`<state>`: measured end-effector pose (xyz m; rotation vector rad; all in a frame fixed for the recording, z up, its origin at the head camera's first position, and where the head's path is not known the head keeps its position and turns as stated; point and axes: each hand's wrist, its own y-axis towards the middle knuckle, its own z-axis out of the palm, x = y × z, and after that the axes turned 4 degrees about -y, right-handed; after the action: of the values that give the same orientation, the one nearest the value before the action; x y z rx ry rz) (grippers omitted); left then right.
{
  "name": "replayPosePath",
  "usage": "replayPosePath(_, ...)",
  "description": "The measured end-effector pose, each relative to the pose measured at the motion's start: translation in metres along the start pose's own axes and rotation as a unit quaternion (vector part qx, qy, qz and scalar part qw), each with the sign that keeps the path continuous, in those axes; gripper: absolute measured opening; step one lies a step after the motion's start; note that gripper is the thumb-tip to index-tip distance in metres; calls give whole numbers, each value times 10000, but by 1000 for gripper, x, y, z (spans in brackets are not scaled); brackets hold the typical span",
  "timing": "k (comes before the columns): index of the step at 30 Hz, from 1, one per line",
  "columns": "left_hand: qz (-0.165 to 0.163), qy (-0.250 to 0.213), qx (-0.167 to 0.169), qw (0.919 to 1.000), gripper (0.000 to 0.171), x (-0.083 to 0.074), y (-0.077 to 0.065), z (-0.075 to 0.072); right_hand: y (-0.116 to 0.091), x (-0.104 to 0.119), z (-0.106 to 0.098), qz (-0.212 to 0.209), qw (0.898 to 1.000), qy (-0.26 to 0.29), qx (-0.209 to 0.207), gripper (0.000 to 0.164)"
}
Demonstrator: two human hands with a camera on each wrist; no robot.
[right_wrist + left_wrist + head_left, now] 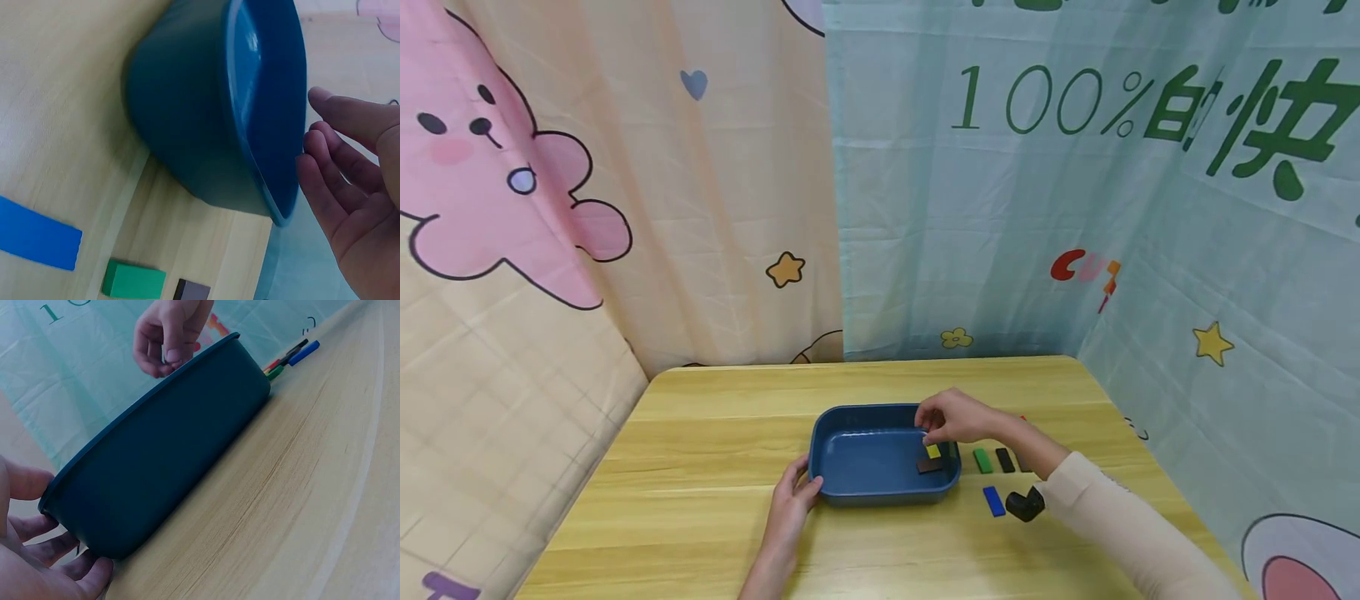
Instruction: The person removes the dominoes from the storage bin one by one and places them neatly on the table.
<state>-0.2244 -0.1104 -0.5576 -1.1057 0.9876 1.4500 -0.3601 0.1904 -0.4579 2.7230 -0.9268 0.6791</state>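
A dark blue rectangular basin [880,502] stands on the table. My left hand [792,504] grips its left end, the thumb and fingers spread round the wall and rim in the left wrist view. My right hand [958,417] hovers over the basin's right end, fingers bent. In the right wrist view a gap shows between thumb and fingertips, with nothing held there. Just below that hand, a yellow block [933,451] and a brown block [929,466] lie inside the basin. The basin's right inner corner is partly hidden by the hand.
Right of the basin lie a green block [982,461], a black block [1005,460] and a blue block [994,501]. A red piece [1023,418] and another dark block are partly covered by the right forearm. Printed curtains [737,208] hang behind the wooden table [700,533].
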Motion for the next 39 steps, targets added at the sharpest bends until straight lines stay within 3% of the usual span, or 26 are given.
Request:
replayPosePath(14, 42, 36, -2, 10000, 46, 2, -1, -2, 27, -3, 24, 234, 9958, -271, 843, 18)
replayPosePath(20, 60, -3, 26, 10000, 47, 2, -1, -1, 29, -2, 32, 317, 9900, -820, 1101, 20)
replayPosePath(25, 48, 10, -2, 10000, 47, 0, -1, 1, 28, 1, 36, 289, 9794, -1497, 1326, 20)
replayPosePath(32, 62, -16, 12, 10000, 46, 0, 0, 1, 26, 3, 43, 264, 9725, -1947, 1254, 15)
replayPosePath(39, 54, -20, 5, 10000, 46, 2, -1, 1, 25, 2, 45, -111, 9801, -1672, 1063, 10)
